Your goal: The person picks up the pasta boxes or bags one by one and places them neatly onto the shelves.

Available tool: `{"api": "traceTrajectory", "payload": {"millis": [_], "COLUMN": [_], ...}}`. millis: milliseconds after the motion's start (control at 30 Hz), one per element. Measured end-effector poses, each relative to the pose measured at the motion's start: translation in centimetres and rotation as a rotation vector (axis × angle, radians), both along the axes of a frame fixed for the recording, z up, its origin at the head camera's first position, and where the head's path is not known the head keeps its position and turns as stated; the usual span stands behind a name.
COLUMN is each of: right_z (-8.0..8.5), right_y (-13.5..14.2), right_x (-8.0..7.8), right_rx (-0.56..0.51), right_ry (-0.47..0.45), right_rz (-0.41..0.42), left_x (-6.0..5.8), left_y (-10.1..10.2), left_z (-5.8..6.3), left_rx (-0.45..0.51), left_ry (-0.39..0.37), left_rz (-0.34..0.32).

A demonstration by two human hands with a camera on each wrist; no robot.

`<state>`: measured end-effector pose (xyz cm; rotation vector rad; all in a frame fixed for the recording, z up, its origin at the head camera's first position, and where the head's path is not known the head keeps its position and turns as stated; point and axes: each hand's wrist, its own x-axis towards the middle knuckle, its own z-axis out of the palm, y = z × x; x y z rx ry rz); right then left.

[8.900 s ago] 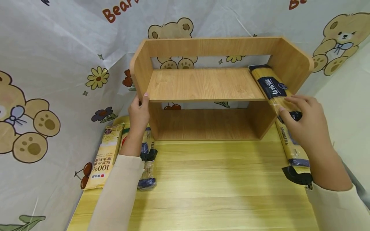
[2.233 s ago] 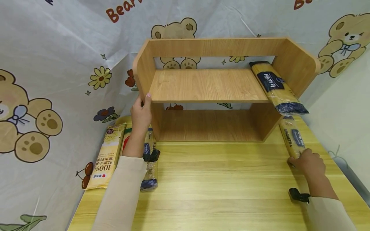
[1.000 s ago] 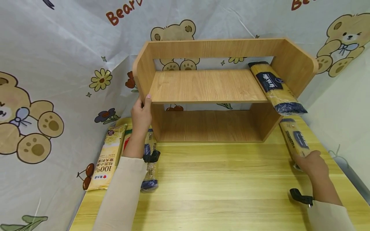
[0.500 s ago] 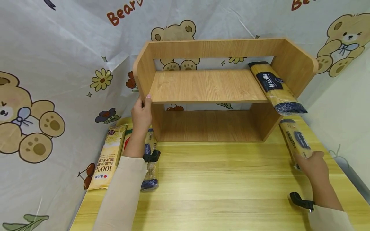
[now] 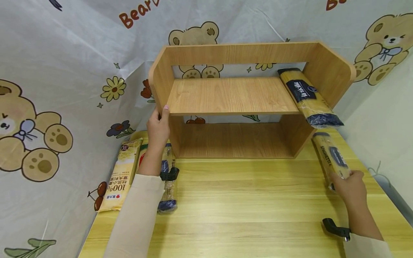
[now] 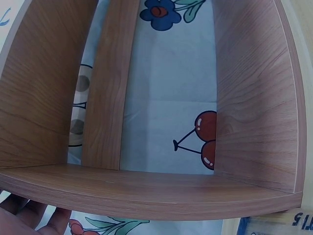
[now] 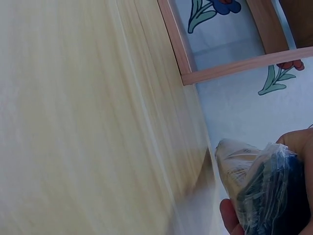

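Note:
My left hand (image 5: 158, 127) grips the left side panel of a two-tier wooden shelf (image 5: 226, 95), thumb on the panel's front edge; its fingers also show at the lower left of the left wrist view. On the right, my right hand (image 5: 350, 188) holds the near end of a spaghetti pack (image 5: 329, 154) beside the shelf. In the right wrist view the pack's dark, crinkled plastic end (image 7: 274, 191) sits between thumb and fingers, tilted up over the table. Another spaghetti pack (image 5: 301, 91) lies on the upper tier against the right panel, its dark end jutting past the front edge.
Left of the shelf, a yellow pasta bag (image 5: 120, 175) and a blue-labelled spaghetti pack (image 5: 168, 193) lie on the wooden table (image 5: 251, 208). Between them is a further pack, mostly hidden by my left forearm. A bear-print cloth (image 5: 80, 46) hangs behind.
My right hand has left the pack on the upper tier and gone down to the table pack, gripping its near end and tilting it up. My left hand has stayed on the panel.

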<state>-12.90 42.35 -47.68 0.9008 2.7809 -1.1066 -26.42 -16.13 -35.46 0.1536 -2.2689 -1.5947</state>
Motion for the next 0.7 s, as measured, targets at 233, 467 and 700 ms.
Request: {"api": "traceTrajectory", "payload": {"millis": [233,467,700], "right_z": [0.0,0.5,1.0], "right_y": [-0.1,-0.4,-0.9], "right_x": [0.4,0.7,1.0], "right_rx": [0.007,-0.016,-0.052], "right_ry": [0.037,0.07,0.097], "right_rz": [-0.017,-0.05,-0.077], "left_x": [0.0,-0.1,0.0], "left_y": [0.0,-0.1,0.0], "left_z": [-0.1,0.0,0.0], "left_rx": [-0.011,-0.004,-0.005], "left_ry": [0.016,-0.004,-0.006], "left_rz": [0.002,0.002,0.005]}}
